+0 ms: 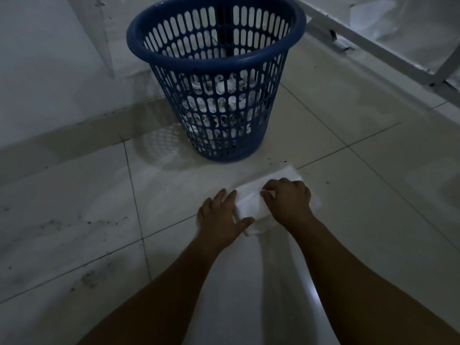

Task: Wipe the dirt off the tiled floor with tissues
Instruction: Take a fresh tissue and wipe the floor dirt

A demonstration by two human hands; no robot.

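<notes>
The right hand [288,199] rests on top of a white tissue [251,207], its fingers curled and the fingertips pinching up a small fold of the paper near the sheet's middle. The left hand [222,216] lies flat beside it with fingers spread, palm down, the thumb and forefinger pressing the tissue's left edge against the tiled floor [361,220]. The tissue is a clean-looking white sheet, folded or bunched into a rough rectangle that runs diagonally from the lower left, under the left thumb, to an upper right corner poking out past the right hand's knuckles; its surface is creased and slightly blurred. It lies on a pale glossy tile just in front of the person, close to a crossing of dark grout lines. A few small dark specks of dirt [283,161] dot the floor just beyond the tissue, and a fainter smudged patch of grime [89,278] marks the tiles well to the left. Farther out stands a dark blue slotted plastic basket [216,58], upright near the wall, with crumpled, soiled white tissues [221,103] visible through its slots.
</notes>
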